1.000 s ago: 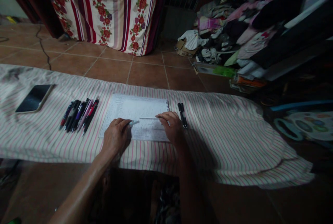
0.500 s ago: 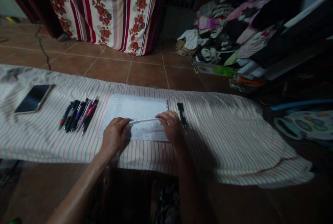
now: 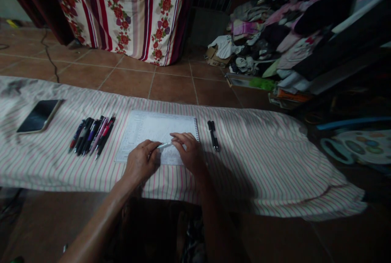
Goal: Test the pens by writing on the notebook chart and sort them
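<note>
A slim white pen (image 3: 165,145) is held level above the open spiral notebook (image 3: 134,132), its middle showing between my hands. My left hand (image 3: 141,162) is closed, pinching the pen's left end between thumb and fingers. At the other end my right hand (image 3: 190,153) grips with its thumb and fingertips, which cover that part of the pen. The notebook's pages carry handwriting, and its coil runs down the right side. To the right of the notebook lie two black pens (image 3: 213,135) side by side.
Several pens (image 3: 91,135) in dark, purple, pink and red lie in a row left of the notebook. Farther left is a phone (image 3: 39,115). A striped cloth (image 3: 269,157) covers the table. Beyond are a floral curtain (image 3: 122,14) and a heap of clothes (image 3: 262,38).
My hands have come closer together over the notebook, the right one moving left and the left one slightly right. Less of the white pen shows between them.
</note>
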`<state>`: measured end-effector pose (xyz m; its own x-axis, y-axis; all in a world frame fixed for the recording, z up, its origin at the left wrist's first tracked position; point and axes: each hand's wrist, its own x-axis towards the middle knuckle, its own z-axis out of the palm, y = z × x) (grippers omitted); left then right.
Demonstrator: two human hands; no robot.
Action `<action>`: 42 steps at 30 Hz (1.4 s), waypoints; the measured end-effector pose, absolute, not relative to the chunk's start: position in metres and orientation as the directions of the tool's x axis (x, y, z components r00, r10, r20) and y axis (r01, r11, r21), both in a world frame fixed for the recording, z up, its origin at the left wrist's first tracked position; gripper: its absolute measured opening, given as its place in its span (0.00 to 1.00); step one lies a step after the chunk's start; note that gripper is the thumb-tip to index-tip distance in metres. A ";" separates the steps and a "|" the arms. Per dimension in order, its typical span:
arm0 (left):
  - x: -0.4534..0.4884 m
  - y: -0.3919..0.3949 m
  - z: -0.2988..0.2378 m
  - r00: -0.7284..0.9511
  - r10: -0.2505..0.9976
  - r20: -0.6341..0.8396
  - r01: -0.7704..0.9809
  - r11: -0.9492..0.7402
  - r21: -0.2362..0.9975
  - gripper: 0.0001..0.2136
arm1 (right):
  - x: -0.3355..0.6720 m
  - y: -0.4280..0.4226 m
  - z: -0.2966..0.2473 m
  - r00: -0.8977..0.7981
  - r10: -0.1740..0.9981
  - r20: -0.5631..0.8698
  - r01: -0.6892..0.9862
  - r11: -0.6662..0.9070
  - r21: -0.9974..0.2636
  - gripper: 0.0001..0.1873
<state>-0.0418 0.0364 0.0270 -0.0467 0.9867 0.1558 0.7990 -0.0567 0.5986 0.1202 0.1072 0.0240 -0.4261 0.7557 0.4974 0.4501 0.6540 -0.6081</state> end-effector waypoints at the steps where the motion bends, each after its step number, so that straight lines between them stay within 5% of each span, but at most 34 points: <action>1: -0.041 0.037 0.027 -0.040 0.988 0.151 0.786 -0.062 0.615 0.14 | 0.119 0.106 0.024 -0.428 0.765 0.481 0.437 0.641 -0.630 0.11; 8: -0.040 0.038 0.020 -0.107 0.989 0.106 0.655 -0.010 0.755 0.13 | 0.128 0.109 0.024 -0.347 0.846 0.404 0.432 0.527 -0.732 0.16; 14: -0.045 0.040 0.010 -0.182 0.982 0.058 0.571 0.057 0.819 0.15 | 0.139 0.113 0.010 -0.409 0.847 0.339 0.679 0.531 -0.508 0.06; 25: -0.046 0.039 0.016 -0.155 0.987 0.047 0.614 0.059 0.787 0.15 | 0.131 0.114 -0.004 -0.448 0.823 0.350 0.680 0.568 -0.464 0.06; 35: -0.044 0.037 0.025 -0.107 0.991 0.077 0.667 0.014 0.745 0.13 | 0.132 0.115 0.009 -0.388 0.846 0.365 0.472 0.523 -0.710 0.07; 42: -0.041 0.037 0.027 -0.074 0.993 0.092 0.654 -0.021 0.756 0.12 | 0.132 0.114 0.013 -0.364 0.846 0.390 0.425 0.523 -0.738 0.07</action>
<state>-0.0407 0.0374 0.0271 -0.0737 0.9931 0.0916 0.6541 -0.0212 0.7561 0.1318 0.1137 0.0132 -0.3641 0.8458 0.3899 0.4252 0.5234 -0.7384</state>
